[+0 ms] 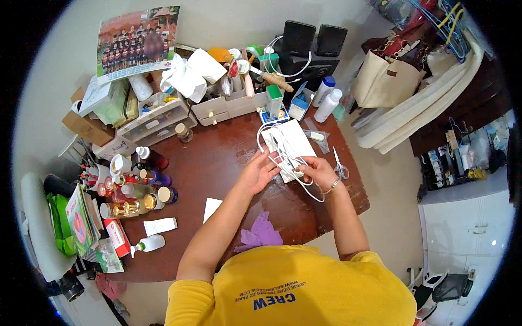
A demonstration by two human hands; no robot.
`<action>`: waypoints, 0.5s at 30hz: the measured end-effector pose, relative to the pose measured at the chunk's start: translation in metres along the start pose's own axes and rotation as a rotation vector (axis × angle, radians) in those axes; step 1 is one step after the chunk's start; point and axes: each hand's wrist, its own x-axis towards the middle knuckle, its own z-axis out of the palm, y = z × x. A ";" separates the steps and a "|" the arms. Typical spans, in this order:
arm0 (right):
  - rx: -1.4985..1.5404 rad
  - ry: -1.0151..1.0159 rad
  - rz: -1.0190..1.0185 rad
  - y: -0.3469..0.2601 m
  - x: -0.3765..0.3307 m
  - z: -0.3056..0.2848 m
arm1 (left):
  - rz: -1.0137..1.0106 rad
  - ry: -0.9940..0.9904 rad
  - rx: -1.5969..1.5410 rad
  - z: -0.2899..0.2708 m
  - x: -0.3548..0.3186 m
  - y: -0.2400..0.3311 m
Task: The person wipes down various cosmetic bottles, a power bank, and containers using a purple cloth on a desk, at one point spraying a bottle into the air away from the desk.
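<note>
A loosely looped white cable [280,142] is between my hands, above a flat white box or pad [302,142] on the table. My left hand [259,173] has its palm turned partly up, and its curled fingers hold the left side of the loops. On the other side, my right hand [319,173] pinches the cable strands between thumb and fingers. One loop hangs below the right fingers. Scissors [339,164] with clear handles lie just right of that hand. A purple cloth [261,232] rests near the table's front edge.
Bottles [130,209] crowd the left of the brown table [217,157]. Along the back stand a filled organizer box [234,107], a white spray bottle [328,105] and black speakers [298,39]. A beige bag [387,81] hangs at the right.
</note>
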 end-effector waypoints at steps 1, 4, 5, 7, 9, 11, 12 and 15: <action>-0.025 -0.016 -0.007 0.002 0.004 -0.001 | 0.014 0.015 -0.023 0.001 0.006 -0.004; -0.079 -0.080 0.035 0.012 0.009 0.010 | 0.075 0.062 -0.064 0.007 0.021 -0.020; -0.090 -0.096 0.048 0.015 0.009 0.017 | 0.095 0.112 -0.056 0.001 0.028 -0.023; -0.220 -0.108 -0.082 0.033 0.010 0.028 | 0.168 0.211 -0.044 0.007 0.029 -0.026; -0.327 -0.069 -0.159 0.047 0.011 0.041 | 0.185 0.279 0.028 0.002 0.025 -0.022; -0.426 -0.089 -0.136 0.007 -0.002 0.061 | 0.219 0.361 0.095 0.001 0.017 -0.017; -0.476 -0.096 -0.176 0.010 -0.001 0.064 | 0.241 0.396 0.125 0.012 0.011 -0.011; -0.565 -0.145 -0.209 0.005 -0.001 0.069 | 0.312 0.423 0.180 0.018 0.005 -0.006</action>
